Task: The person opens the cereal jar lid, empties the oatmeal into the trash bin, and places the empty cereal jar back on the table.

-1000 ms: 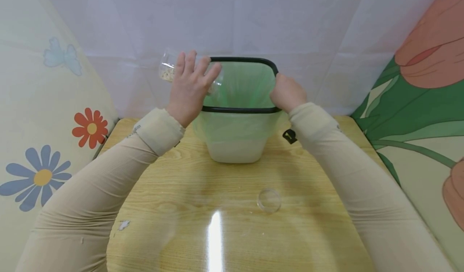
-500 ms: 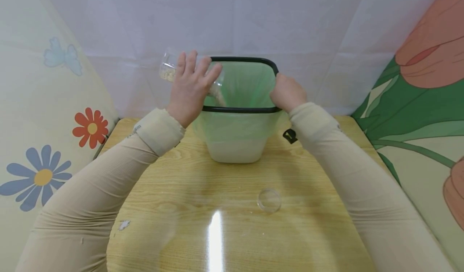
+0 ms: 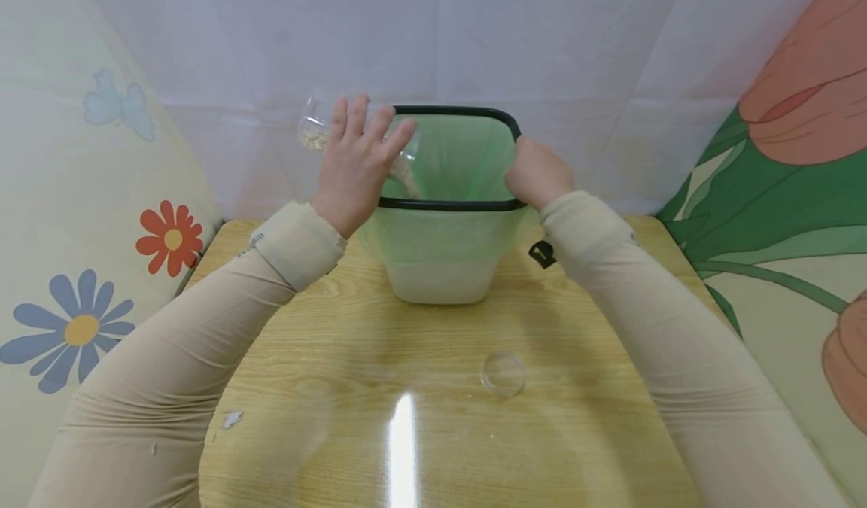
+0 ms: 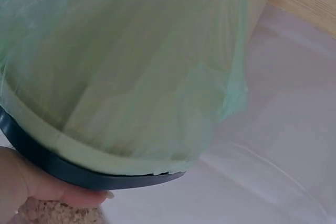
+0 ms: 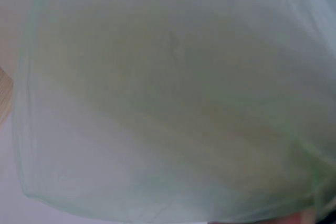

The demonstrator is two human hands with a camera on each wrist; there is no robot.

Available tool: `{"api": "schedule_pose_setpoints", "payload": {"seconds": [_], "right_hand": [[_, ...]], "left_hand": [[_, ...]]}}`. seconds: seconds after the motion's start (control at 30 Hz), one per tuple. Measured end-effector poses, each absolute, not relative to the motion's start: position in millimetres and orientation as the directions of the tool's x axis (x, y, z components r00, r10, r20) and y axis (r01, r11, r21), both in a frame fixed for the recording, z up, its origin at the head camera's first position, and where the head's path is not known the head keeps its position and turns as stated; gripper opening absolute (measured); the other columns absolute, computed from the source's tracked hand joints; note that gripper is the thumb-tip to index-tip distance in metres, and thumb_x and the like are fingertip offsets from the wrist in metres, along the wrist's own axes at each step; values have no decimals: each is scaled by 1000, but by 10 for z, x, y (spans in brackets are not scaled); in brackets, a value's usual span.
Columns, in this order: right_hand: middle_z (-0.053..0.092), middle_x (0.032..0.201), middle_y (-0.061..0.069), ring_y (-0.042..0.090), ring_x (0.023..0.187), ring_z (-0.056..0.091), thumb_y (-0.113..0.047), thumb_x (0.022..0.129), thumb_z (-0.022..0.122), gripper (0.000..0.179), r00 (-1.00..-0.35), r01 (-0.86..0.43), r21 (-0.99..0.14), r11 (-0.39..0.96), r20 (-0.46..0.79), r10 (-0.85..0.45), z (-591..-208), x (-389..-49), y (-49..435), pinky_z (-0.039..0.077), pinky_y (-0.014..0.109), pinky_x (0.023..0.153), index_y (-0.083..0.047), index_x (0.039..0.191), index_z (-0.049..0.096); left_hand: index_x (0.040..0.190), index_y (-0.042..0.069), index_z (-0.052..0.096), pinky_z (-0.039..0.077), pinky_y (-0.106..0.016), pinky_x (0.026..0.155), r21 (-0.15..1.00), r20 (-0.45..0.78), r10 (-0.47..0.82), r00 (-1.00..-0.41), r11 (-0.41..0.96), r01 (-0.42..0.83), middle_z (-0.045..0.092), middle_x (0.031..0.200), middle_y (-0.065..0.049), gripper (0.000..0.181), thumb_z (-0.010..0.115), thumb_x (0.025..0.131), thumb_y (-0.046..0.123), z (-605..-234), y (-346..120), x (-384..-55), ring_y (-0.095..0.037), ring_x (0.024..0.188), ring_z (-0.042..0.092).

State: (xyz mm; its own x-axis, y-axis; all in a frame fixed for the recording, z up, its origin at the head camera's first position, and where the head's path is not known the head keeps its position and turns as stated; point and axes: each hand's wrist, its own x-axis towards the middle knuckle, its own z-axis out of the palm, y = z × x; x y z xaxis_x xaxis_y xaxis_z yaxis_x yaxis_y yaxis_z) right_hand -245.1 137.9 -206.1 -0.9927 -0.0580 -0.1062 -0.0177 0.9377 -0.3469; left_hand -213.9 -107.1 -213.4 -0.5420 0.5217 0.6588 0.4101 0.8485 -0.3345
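Note:
My left hand [image 3: 355, 165] grips a clear jar [image 3: 313, 123], tilted over the left side of a bin with its mouth inward. Pale flakes [image 3: 406, 180] that look like oats lie in the jar and slide out of its mouth. The bin [image 3: 443, 278] is whitish, with a green bag [image 3: 467, 158] lining it and folded outside under a black rim [image 3: 450, 206]. At the right side of that rim, my right hand [image 3: 539, 174] holds on with curled fingers. In the left wrist view the flakes [image 4: 62, 213] show below the rim. The bag fills most of the right wrist view.
A clear round lid [image 3: 503, 374] lies on the wooden table [image 3: 325, 387] in front of the bin. Behind the bin hangs a white sheet [image 3: 542, 34]. A black tag [image 3: 542, 254] shows beside the right wrist.
A stream of flakes now runs from the jar's mouth into the bin; one second ago no stream was visible there. Both hands have stayed in place.

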Motion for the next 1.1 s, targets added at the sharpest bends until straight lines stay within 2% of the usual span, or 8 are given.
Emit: {"api": "schedule_pose_setpoints", "payload": {"seconds": [0.23, 0.5, 0.67, 0.87, 1.1], "right_hand": [[30, 151, 28, 40, 119, 49, -4, 94, 34, 60, -992, -13, -347, 938, -111, -55, -2062, -2449, 1376, 49, 52, 88, 6, 151, 15], [31, 151, 28, 44, 128, 42, -7, 95, 36, 61, -993, -9, -337, 941, -111, -49, -2060, -2453, 1368, 45, 56, 96, 6, 151, 15], [33, 149, 29, 44, 125, 45, -7, 96, 36, 59, -993, -19, -351, 936, -103, -58, -2053, -2433, 1368, 45, 56, 94, 8, 150, 18], [29, 152, 27, 40, 121, 48, -6, 96, 36, 60, -992, -13, -352, 936, -114, -57, -2052, -2432, 1364, 49, 53, 89, 6, 151, 15], [27, 153, 26, 43, 131, 39, -7, 96, 37, 61, -992, -6, -350, 937, -116, -49, -2058, -2449, 1369, 43, 56, 98, 6, 151, 14]], "left_hand": [[127, 10, 50, 27, -55, 110, -334, 648, 521, -555, 850, 408, 52, 126, -17, 52, 46, 85, -20, -2129, -1061, -2131, -43, 124, 39], [127, 10, 51, 26, -55, 111, -322, 657, 516, -550, 851, 414, 52, 127, -18, 51, 47, 86, -19, -2136, -1055, -2132, -43, 124, 39], [127, 10, 52, 26, -55, 111, -313, 662, 510, -549, 854, 415, 51, 127, -20, 50, 48, 86, -18, -2138, -1055, -2133, -43, 125, 39], [126, 10, 52, 27, -55, 111, -329, 685, 510, -521, 854, 403, 51, 124, -18, 50, 47, 85, -19, -2148, -1061, -2137, -42, 123, 40], [131, 10, 50, 26, -54, 111, -358, 659, 522, -541, 851, 385, 51, 126, -16, 53, 50, 85, -17, -2140, -1060, -2137, -42, 125, 39]]}}
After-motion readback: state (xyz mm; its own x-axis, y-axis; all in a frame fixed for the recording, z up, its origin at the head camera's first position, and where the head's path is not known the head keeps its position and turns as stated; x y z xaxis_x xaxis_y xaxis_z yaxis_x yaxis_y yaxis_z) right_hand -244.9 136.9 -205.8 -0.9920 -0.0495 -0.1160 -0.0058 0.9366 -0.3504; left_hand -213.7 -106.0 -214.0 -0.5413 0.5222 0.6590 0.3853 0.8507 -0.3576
